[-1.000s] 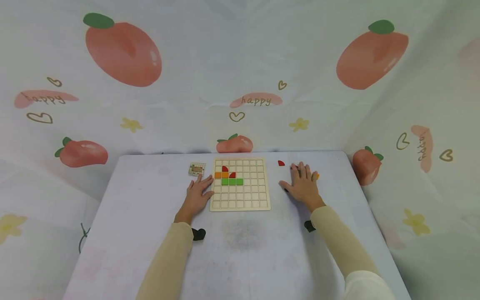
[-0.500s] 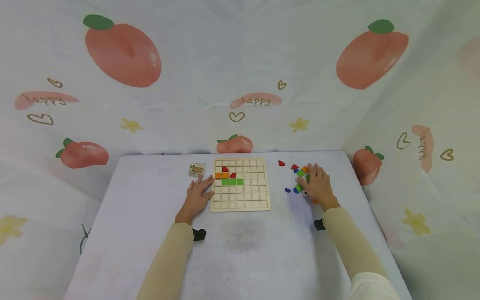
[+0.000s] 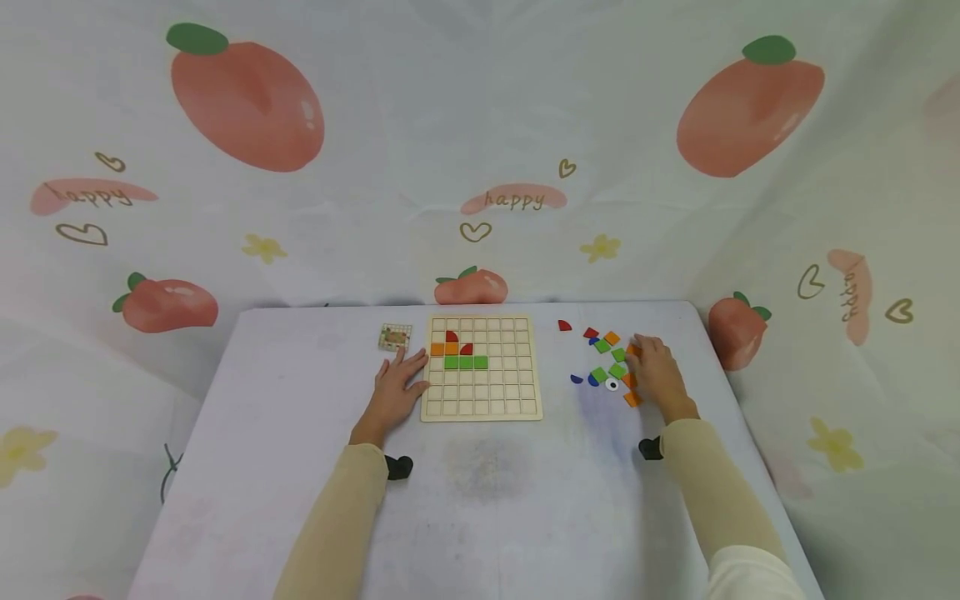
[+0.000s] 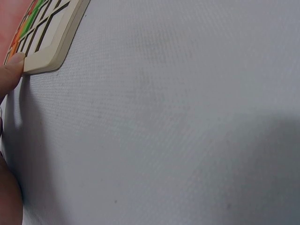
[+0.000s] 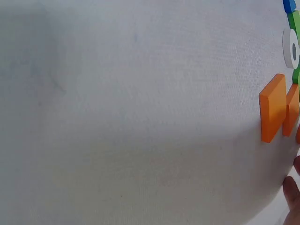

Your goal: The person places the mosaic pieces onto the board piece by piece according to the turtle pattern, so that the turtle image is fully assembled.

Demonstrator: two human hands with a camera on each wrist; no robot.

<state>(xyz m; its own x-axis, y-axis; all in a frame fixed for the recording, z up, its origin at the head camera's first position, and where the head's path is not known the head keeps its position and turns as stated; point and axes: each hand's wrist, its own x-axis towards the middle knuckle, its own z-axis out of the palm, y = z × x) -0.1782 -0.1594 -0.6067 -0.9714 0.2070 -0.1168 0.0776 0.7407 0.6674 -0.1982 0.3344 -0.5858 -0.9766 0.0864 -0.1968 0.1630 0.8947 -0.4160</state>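
Observation:
A pale wooden grid board (image 3: 480, 408) lies on the table with red, orange and green pieces set in its upper left squares. My left hand (image 3: 393, 396) rests at its left edge, fingers spread, thumb and forefinger touching the rim. In the left wrist view a fingertip (image 4: 17, 58) presses on the board's corner (image 4: 47, 58). My right hand (image 3: 662, 377) is at the right side of the loose pieces. Its fingertips and thumb lie around an orange square (image 3: 633, 351), partly covering it. In the right wrist view only some fingertips (image 5: 291, 193) show, beyond the orange pieces (image 5: 273, 108).
Loose green squares (image 3: 617, 371), a white ring-marked disc (image 3: 612, 385), blue pieces (image 3: 577, 379) and a red quarter-circle (image 3: 564, 326) lie right of the board. A small pattern card (image 3: 395, 337) lies above my left hand. A printed cloth (image 3: 360, 208) hangs behind the table.
My right hand has moved right over the loose pieces, uncovering them, and its fingers have drawn in at the orange square. My left hand has stayed at the board's edge.

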